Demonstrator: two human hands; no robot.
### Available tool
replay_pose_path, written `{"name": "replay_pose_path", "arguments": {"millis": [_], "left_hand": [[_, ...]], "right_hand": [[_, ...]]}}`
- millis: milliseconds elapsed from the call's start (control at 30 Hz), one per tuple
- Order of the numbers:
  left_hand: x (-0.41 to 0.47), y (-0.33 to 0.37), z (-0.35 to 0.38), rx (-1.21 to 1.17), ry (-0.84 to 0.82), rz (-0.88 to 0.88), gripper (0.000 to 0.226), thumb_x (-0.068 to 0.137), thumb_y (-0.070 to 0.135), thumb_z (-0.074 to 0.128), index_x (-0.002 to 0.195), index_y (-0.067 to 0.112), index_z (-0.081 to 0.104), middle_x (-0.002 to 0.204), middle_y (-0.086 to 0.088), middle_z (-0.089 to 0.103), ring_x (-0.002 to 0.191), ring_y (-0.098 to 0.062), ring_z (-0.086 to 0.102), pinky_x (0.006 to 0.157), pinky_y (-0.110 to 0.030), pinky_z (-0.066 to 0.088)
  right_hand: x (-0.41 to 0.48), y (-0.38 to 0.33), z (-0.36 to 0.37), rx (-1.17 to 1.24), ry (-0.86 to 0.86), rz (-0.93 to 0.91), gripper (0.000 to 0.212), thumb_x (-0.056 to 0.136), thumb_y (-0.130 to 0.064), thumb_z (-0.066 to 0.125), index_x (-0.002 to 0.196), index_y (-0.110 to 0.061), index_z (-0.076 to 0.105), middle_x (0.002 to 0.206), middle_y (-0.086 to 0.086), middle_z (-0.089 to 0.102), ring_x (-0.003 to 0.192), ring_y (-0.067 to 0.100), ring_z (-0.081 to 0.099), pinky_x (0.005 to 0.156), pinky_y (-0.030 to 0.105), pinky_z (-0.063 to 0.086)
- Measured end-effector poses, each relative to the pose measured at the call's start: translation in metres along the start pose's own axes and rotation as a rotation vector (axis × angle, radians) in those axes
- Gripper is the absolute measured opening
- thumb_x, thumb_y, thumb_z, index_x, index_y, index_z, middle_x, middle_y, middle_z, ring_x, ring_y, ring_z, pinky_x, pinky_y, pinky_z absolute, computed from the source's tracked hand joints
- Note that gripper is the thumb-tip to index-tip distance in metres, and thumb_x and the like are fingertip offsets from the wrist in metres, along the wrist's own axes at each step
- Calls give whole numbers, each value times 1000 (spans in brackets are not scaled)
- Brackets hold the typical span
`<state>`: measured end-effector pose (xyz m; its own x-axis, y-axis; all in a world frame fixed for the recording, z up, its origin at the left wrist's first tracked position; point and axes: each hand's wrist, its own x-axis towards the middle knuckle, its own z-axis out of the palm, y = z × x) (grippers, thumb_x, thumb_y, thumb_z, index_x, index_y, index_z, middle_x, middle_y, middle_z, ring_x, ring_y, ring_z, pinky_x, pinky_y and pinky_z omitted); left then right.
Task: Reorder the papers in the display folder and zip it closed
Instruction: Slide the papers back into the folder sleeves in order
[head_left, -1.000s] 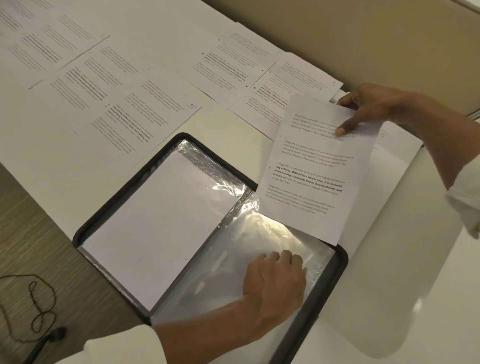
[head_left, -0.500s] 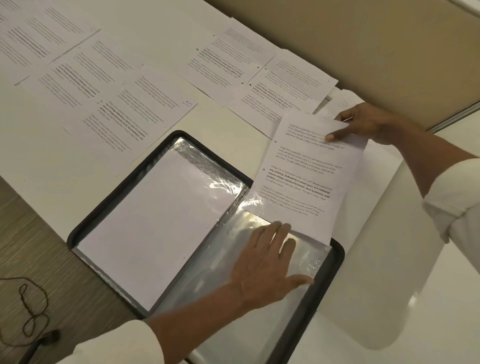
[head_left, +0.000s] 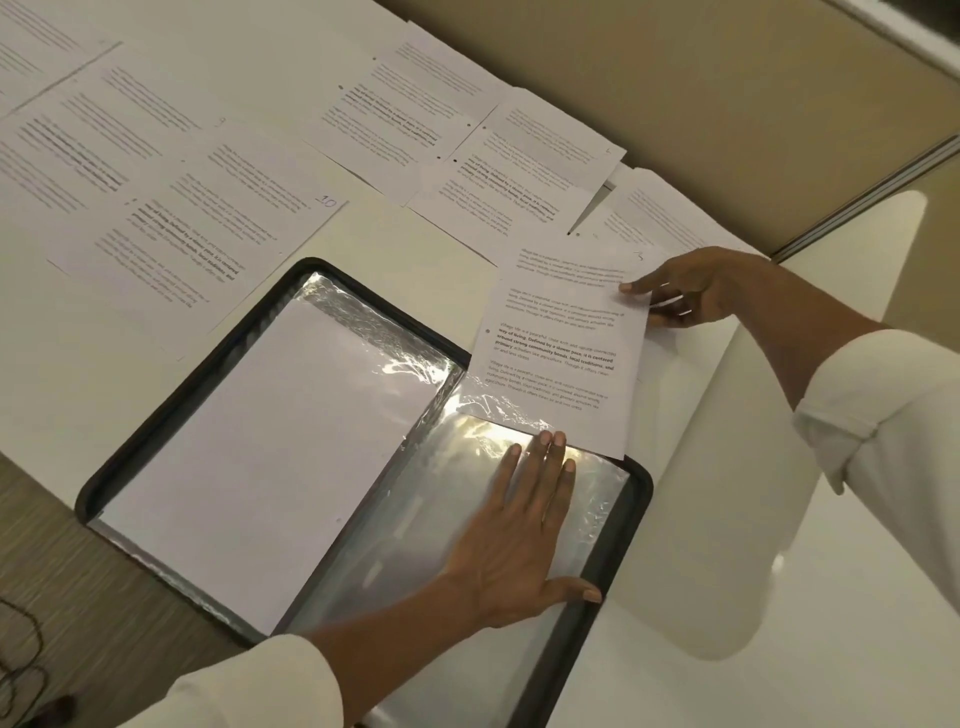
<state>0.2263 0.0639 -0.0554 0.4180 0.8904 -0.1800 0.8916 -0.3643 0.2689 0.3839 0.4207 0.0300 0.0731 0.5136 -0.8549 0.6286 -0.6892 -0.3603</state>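
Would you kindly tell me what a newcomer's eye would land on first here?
First comes the black-rimmed display folder, lying open at the near edge of the table, its plastic glaring under the light. Next, the left hand presses flat on the right-hand sleeve, while the right hand pinches a printed sheet whose lower edge meets that sleeve's top. Behind, more printed pages lie spread across the table.

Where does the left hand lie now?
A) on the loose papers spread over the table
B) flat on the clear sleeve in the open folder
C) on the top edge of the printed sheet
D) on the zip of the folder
B: the left hand lies with straight fingers on the clear sleeve of the open display folder, while the right hand pinches the printed sheet.
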Motion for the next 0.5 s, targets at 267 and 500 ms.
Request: {"name": "replay_pose_path", "arguments": {"millis": [267, 500], "left_hand": [[7, 13, 0, -31, 21, -36, 120, 94, 91, 20, 166, -1, -6, 171, -25, -24, 160, -42, -22, 129, -64, 10], [5, 14, 7, -7, 30, 31, 118, 95, 90, 16, 166, -1, -9, 171, -25, -25, 160, -40, -22, 129, -63, 11]], "right_hand": [[-22, 34, 24, -125, -49, 148, 33, 74, -1, 91, 101, -6, 74, 106, 13, 80, 91, 26, 75, 68, 32, 62], [-37, 54, 41, -65, -76, 208, 33, 83, 10, 80, 113, -2, 74, 92, 15, 80, 86, 28, 76, 63, 31, 65]]}}
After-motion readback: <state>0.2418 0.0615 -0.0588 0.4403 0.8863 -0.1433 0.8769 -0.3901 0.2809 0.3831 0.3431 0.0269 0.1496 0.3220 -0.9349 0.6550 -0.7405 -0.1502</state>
